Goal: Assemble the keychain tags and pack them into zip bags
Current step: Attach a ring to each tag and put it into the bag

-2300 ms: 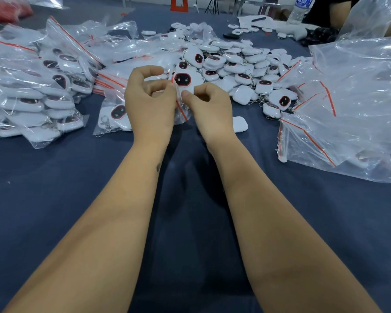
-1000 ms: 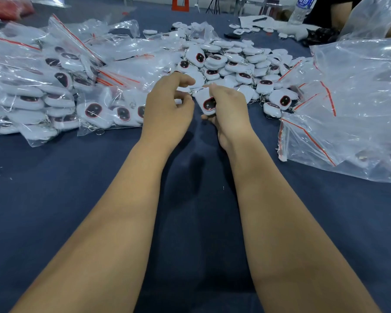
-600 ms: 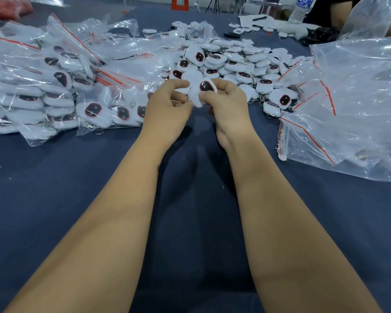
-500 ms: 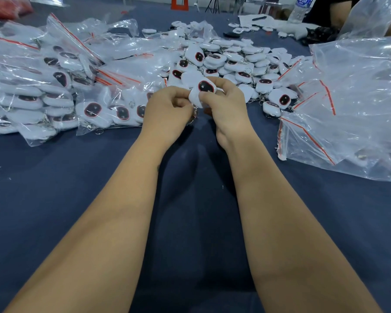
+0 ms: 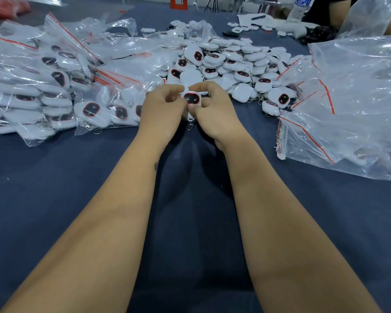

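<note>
- While much of the job looks done, plenty is left: the dark blue table (image 5: 54, 199) carries work at every stage, from packed bags to loose parts.
- Filled zip bags (image 5: 32, 91), clear with red seal lines, lie heaped on the left, each holding several white tags; these count as finished.
- Empty zip bags (image 5: 352, 105) are stacked on the right, well apart from the filled ones, so a good deal of packing waits.
- A loose pile of keychain tags (image 5: 230, 62) spreads across the middle beyond the hands, some with rings showing; none of these is bagged yet.
- The left hand (image 5: 161, 114) has its fingers curled in toward the tag, thumb and forefinger pinching at its left edge, though exactly what they grip is hidden.
- The right hand (image 5: 215, 111) pinches the same piece between thumb and curled fingers.
- That one tag (image 5: 191, 99), white with a dark red-rimmed face, sits between both hands just above the table, its metal ring (image 5: 190, 126) dangling below; it is probably being assembled and is not yet bagged.
</note>
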